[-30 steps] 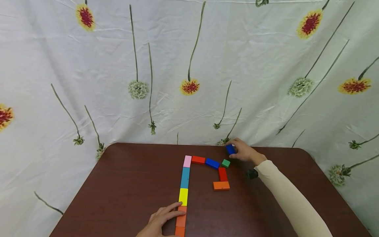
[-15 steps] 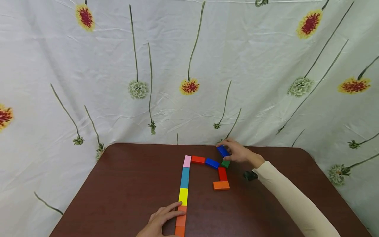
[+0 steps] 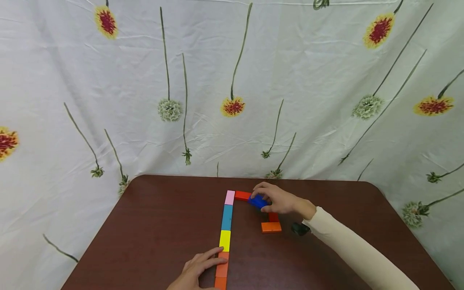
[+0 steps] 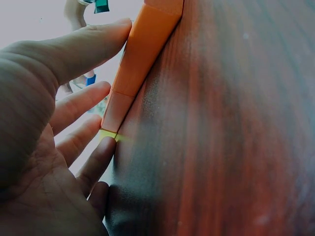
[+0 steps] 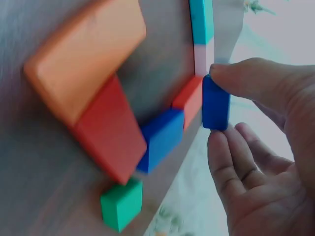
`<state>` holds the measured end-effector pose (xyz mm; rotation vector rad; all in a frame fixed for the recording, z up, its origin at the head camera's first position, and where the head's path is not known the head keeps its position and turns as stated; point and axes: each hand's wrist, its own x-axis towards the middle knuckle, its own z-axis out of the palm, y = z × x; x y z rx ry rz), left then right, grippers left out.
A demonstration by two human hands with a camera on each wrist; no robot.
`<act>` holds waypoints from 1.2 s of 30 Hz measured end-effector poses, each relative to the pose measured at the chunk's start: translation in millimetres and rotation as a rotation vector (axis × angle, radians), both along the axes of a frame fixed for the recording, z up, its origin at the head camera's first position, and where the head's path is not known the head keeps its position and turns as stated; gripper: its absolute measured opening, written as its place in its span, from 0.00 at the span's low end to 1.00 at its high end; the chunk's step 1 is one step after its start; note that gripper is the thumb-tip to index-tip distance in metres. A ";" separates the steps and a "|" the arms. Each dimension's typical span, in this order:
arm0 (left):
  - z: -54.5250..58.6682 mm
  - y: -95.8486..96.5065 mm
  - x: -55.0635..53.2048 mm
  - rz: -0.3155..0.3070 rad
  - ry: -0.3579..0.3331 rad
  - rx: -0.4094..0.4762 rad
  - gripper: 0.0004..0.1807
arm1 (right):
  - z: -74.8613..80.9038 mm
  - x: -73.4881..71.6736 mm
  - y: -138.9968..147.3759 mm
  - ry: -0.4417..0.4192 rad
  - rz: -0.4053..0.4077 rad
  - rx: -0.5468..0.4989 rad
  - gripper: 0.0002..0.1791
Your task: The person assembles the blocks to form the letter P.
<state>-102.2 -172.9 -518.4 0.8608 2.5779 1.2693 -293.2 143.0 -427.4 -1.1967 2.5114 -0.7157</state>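
My right hand (image 3: 277, 199) pinches a blue block (image 5: 215, 103) between thumb and fingertips. In the right wrist view it overlaps the end of a red block (image 5: 189, 101). A second blue block (image 5: 161, 140) lies on the table beside that red one; the head view has it hidden behind the held block. Also there are a longer red block (image 5: 110, 130), an orange block (image 3: 271, 227) and a small green block (image 5: 120, 204). My left hand (image 3: 195, 272), fingers extended, touches the side of a straight row of blocks at its orange block (image 4: 147, 44) and yellow block (image 3: 224, 241).
The row runs up the brown table (image 3: 163, 225) through a teal block (image 3: 226, 217) to a pink block (image 3: 230, 197). A white flowered cloth (image 3: 203, 80) hangs behind the table's far edge. A dark device (image 3: 301, 229) sits at my right wrist.
My right hand has carried the blue block left and toward me, from near the far edge to over the curved line of blocks. My left hand has stayed in place.
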 end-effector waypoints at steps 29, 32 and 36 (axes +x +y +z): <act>7.9 2.1 0.1 -0.019 -0.015 -0.017 0.32 | -30.2 42.8 -15.9 0.038 0.027 0.050 0.20; 6.9 1.8 0.8 -0.019 -0.003 -0.011 0.32 | -33.9 46.1 -14.8 0.043 0.023 0.055 0.20; 5.3 1.1 1.6 -0.014 0.004 -0.007 0.32 | -35.4 49.1 -13.6 0.075 0.021 0.062 0.21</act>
